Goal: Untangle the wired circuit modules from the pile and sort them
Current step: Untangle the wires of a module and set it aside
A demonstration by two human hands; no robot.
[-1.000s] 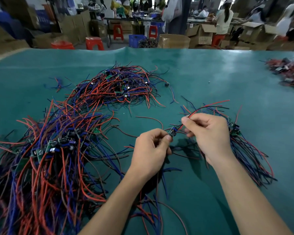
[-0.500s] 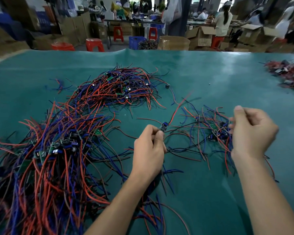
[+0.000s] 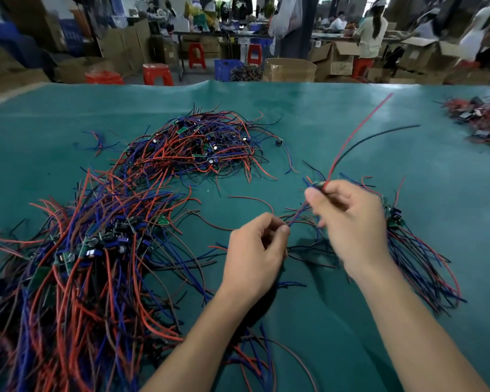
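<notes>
Since before, right hand (image 3: pixel 348 219) swings back, pinching module (image 3: pixel 317 185); left hand (image 3: pixel 256 250) pinches its wires (image 3: pixel 296 219). Light, floppy; grip board.

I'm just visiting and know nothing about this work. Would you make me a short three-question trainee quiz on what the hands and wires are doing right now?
1. True or false: the right hand pinches a module with a red wire and a black wire sticking up from it.
2. What does the left hand pinch? A) a cardboard box B) thin wire ends C) a stool
3. Fill in: the biggest tangled pile lies on the person's ____ side of the green table.

Key
1. True.
2. B, wire ends running up toward the right hand.
3. Left; a smaller bundle lies by the right wrist.
</notes>
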